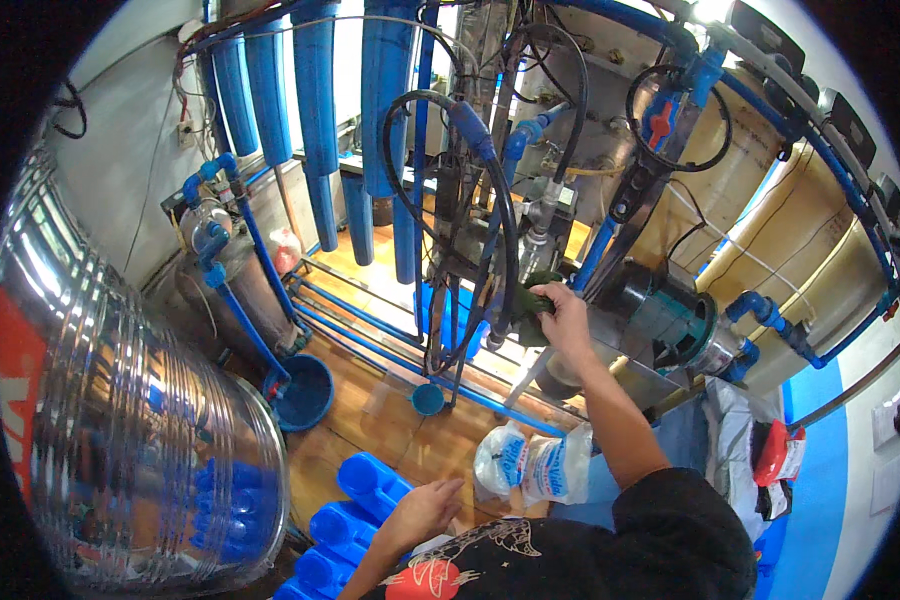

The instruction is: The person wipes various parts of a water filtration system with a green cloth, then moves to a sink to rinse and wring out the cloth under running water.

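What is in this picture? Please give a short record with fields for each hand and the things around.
Right hand: stretched forward, pressing a dark green cloth on the pipework
Left hand: low, open, holding nothing, above blue containers
Nearby: clear plastic bag, black hose
Left side: big steel tank
Floor: blue basin

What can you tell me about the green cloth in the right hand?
The green cloth is dark green, soft and crumpled, bunched into a wad rather than spread flat. The right hand grips it from the right with the arm stretched forward, pressing it against a black hose and the pipework beside it. Most of its surface is hidden by fingers and folds.
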A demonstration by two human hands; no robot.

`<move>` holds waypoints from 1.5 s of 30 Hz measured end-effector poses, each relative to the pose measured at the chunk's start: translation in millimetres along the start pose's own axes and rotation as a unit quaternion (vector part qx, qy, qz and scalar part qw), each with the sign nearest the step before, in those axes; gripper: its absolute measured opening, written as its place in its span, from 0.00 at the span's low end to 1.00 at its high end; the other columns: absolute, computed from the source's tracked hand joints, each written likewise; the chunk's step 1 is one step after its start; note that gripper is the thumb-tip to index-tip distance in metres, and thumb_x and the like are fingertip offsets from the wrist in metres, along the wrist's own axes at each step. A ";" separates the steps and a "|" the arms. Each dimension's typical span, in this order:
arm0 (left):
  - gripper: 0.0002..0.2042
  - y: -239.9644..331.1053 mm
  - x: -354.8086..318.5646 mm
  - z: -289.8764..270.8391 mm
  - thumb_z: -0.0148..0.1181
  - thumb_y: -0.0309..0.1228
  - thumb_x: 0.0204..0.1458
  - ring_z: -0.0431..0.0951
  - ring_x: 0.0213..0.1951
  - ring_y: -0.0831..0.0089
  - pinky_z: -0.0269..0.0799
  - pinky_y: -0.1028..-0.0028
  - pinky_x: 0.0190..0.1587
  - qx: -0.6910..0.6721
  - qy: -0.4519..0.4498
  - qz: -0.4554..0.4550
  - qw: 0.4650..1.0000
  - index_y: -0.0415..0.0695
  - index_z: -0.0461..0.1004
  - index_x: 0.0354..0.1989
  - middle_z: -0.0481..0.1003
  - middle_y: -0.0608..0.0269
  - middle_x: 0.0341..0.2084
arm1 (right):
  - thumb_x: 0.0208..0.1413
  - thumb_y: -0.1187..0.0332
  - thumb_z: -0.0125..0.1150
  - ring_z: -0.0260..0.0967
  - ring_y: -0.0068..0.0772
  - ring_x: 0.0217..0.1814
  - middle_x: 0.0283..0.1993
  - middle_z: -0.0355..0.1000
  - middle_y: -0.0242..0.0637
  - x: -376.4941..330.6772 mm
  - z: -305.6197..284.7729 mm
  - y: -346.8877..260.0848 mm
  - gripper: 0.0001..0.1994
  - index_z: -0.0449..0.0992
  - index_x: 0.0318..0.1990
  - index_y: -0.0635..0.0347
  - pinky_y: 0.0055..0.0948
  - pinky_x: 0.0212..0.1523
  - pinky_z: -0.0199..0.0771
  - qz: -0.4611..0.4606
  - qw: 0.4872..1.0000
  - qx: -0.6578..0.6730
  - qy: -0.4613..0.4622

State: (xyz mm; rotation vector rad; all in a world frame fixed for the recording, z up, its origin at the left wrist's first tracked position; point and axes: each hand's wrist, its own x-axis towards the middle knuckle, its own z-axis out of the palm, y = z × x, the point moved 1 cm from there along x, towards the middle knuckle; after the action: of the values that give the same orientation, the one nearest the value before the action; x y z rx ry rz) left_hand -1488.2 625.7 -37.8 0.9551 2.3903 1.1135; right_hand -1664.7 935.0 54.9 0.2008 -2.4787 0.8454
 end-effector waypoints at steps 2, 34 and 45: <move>0.22 -3.4 1.5 -3.6 0.54 0.33 0.52 0.73 0.42 0.46 0.71 0.58 0.45 0.003 0.010 -0.001 1.000 0.37 0.65 0.55 0.73 0.42 0.41 | 0.36 0.83 0.57 0.73 0.47 0.44 0.42 0.74 0.46 11.8 -25.7 -5.4 0.19 0.78 0.40 0.57 0.34 0.47 0.72 0.012 0.992 -0.012 -0.129; 0.27 -50.3 39.0 47.5 0.60 0.37 0.50 0.71 0.50 0.49 0.68 0.59 0.51 -0.049 -0.020 -0.216 0.975 0.41 0.63 0.58 0.70 0.44 0.49 | 0.40 0.62 0.61 0.74 0.45 0.38 0.34 0.76 0.45 -136.2 79.7 51.0 0.15 0.78 0.36 0.57 0.38 0.41 0.73 0.075 0.856 -0.037 -0.510; 0.31 -134.3 -54.0 48.1 0.47 0.63 0.52 0.76 0.37 0.66 0.76 0.66 0.38 -0.812 0.317 -0.282 0.400 0.46 0.70 0.49 0.75 0.60 0.37 | 0.47 0.56 0.67 0.65 0.40 0.58 0.56 0.67 0.49 -182.2 206.7 -132.0 0.37 0.59 0.64 0.56 0.36 0.57 0.64 -0.040 0.667 0.399 -0.628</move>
State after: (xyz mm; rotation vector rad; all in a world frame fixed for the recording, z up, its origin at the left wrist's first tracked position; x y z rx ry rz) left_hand -1481.3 551.5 -170.8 -1.0231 0.4683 2.5323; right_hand -1556.0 700.5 -108.0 1.6918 -2.8348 2.2753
